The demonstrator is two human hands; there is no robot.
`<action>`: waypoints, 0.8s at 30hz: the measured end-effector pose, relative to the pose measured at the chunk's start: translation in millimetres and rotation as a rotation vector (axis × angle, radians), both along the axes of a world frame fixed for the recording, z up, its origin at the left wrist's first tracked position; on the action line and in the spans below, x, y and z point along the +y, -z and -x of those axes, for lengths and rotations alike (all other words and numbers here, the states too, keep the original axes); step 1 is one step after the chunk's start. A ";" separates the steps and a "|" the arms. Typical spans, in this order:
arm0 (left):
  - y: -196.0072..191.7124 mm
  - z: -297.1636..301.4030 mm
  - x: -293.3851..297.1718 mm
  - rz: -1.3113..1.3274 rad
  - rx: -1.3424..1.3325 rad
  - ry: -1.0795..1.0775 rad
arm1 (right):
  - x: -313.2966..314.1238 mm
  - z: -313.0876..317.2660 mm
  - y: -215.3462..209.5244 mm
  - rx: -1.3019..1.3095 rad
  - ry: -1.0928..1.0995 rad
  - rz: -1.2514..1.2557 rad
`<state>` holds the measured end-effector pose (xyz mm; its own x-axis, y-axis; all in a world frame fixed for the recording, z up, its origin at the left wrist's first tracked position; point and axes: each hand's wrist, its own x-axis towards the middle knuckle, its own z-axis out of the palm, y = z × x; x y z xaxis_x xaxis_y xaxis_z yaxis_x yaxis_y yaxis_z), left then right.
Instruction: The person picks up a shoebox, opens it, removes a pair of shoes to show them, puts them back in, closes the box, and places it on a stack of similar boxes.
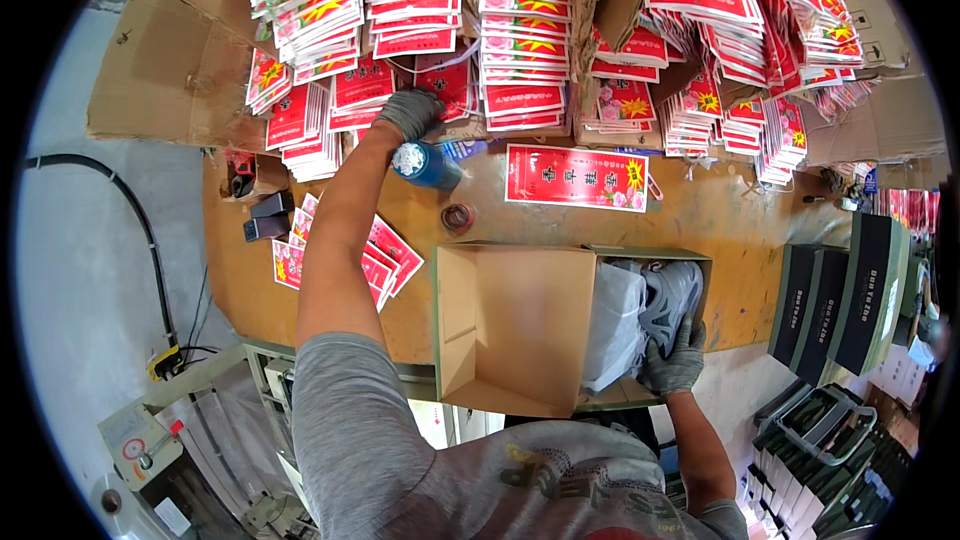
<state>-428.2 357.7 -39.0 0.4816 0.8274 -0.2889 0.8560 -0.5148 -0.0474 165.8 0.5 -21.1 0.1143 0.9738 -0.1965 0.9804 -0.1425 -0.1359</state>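
My left hand (408,112), in a grey glove, reaches far forward to the stacks of red printed packets (520,35) at the back of the wooden table (700,215); its fingers close on the edge of a packet there. Just below it stands a blue cup (427,164) with white bits inside. My right hand (675,362), also gloved, grips a grey shoe (668,298) lying in white wrapping paper (612,325) inside an open shoe box (520,325). The box's lid flap hangs open to the left.
One red packet (575,177) lies flat on the table behind the box, and several more (385,255) lie to the left. A tape roll (458,217) sits by the cup. Dark closed shoe boxes (845,295) stand at the right. Cardboard cartons (180,70) hold the stacks.
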 end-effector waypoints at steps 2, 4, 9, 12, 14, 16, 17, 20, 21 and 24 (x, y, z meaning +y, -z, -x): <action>32.9 21.6 -0.3 -0.069 -0.064 -0.077 | 3.5 -0.1 -0.5 0.017 -0.005 0.020; 38.4 19.7 1.6 -0.098 -0.109 -0.068 | 3.2 1.0 -0.9 0.008 0.006 0.029; 0.3 -6.7 0.5 -0.097 -0.130 -0.160 | 1.2 0.3 1.3 0.010 0.002 0.006; 5.7 -2.6 2.2 -0.138 -0.184 -0.139 | 5.3 1.8 -1.9 0.033 0.002 0.012; -0.5 -8.5 5.6 -0.035 -0.117 -0.162 | 1.4 -1.5 1.0 0.019 -0.009 0.002; 3.1 -9.5 11.0 -0.023 -0.097 -0.085 | -0.3 -5.0 5.1 0.020 -0.022 -0.020; 6.7 -5.2 7.0 -0.012 -0.086 -0.055 | 0.2 -7.4 6.7 0.031 -0.040 -0.035; 25.1 8.7 1.9 -0.065 -0.229 -0.057 | -0.8 -8.9 7.8 0.012 -0.062 -0.042; 24.4 10.9 2.9 -0.020 -0.239 -0.087 | -0.2 -8.0 7.6 -0.002 -0.066 -0.042; 32.8 16.3 2.0 -0.059 -0.345 -0.131 | 2.7 -4.6 2.3 0.004 -0.042 -0.015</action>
<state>-444.5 359.7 -71.8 0.4315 0.8987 -0.0778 0.8852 -0.4052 0.2285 170.4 3.2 -23.3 0.0726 0.9806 -0.1818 0.9849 -0.0993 -0.1421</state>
